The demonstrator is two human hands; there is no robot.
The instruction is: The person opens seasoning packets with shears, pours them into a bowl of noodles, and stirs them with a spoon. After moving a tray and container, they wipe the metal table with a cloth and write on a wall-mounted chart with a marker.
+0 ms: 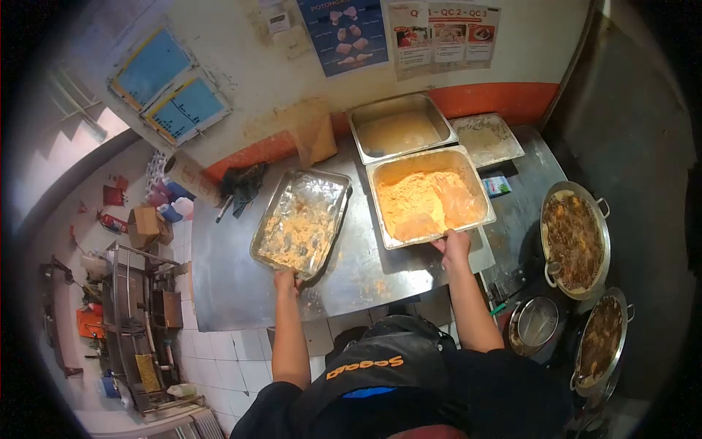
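Observation:
My left hand (287, 282) is closed on the near edge of a shallow metal tray (335, 178), whose shiny bottom is strewn with orange-yellow crumbs (292, 238). With my right hand (455, 249) I grip the near rim of a deep steel pan (373, 181). Orange breading flour (413, 194) fills that pan, heaped unevenly, with smoother pale-orange patches at the right and front. Some fingers of both hands are hidden by the rims. The tray lies left of the pan, apart from it, on the steel table (227, 285).
Behind the pan stands another steel pan (357, 126) of cloudy liquid, beside a floury tray (512, 150). Two large frying pans (578, 249) (604, 340) of dark bubbling oil and a round strainer (537, 322) are at the right. Dark cloth (245, 183) lies at the table's back left.

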